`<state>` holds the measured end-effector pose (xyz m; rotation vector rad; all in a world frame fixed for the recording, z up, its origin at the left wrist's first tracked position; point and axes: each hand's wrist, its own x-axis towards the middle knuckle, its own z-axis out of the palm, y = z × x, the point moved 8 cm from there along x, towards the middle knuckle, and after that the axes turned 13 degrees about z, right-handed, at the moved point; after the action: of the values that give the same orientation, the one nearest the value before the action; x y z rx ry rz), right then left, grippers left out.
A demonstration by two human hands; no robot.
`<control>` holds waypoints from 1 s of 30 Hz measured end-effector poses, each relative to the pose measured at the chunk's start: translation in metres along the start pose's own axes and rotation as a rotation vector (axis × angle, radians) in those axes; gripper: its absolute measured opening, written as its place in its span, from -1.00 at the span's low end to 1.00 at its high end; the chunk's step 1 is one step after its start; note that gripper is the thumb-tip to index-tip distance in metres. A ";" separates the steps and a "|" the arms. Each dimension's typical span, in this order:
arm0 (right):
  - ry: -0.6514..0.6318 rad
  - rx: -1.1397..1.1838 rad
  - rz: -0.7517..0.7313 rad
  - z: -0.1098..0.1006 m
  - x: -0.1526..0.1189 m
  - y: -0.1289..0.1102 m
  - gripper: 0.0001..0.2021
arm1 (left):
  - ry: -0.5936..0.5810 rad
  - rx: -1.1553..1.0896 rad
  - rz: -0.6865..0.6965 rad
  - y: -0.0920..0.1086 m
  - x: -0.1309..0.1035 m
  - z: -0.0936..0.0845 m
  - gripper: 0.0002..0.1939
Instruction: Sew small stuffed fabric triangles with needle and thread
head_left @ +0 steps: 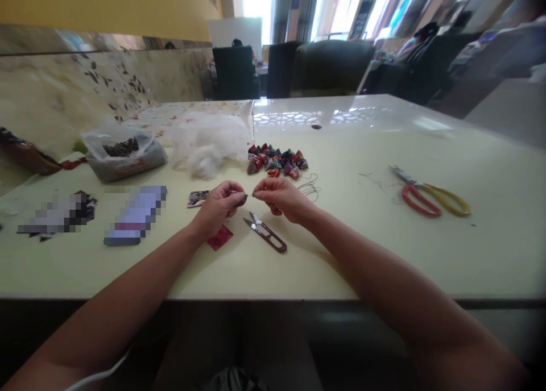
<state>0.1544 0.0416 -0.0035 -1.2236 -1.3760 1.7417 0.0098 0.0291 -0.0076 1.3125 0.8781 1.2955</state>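
Two pinches, just apart
A dark scrap is held by the left hand, something thin (too small to name) by the right hand; snips are seen nearer.

Beyond the snips, the right hand pinches a thin thing too small for me to identify; the left hand partly hides a dark scrap.

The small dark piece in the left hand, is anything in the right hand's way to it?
Nothing visible is. The right hand is close beside the small dark piece. The snips lie on the table, not between them.
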 end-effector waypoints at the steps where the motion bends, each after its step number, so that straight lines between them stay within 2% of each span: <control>1: 0.014 -0.003 -0.006 0.000 -0.001 -0.001 -0.87 | -0.017 0.020 -0.006 0.000 -0.001 0.001 -0.71; 7: 0.078 -0.057 -0.058 0.002 -0.003 -0.007 -0.87 | -0.062 0.187 -0.016 -0.001 -0.002 0.004 -0.63; 13: 0.124 -0.172 -0.141 0.004 -0.006 -0.013 -0.90 | -0.030 0.260 0.054 0.005 -0.001 0.002 -0.67; 21: 0.129 -0.114 -0.031 0.005 -0.010 -0.009 -0.91 | -0.027 0.363 0.131 0.016 -0.003 0.003 -0.71; 27: 0.149 -0.125 -0.026 0.005 -0.011 -0.010 -0.91 | -0.043 0.440 0.180 0.018 -0.002 0.005 -0.71; 30: 0.110 -0.128 -0.013 0.008 -0.010 -0.008 -0.91 | -0.048 0.498 0.182 0.018 -0.001 0.003 -0.71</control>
<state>0.1507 0.0316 0.0076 -1.3555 -1.4451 1.5738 0.0100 0.0239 0.0098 1.8399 1.1124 1.2176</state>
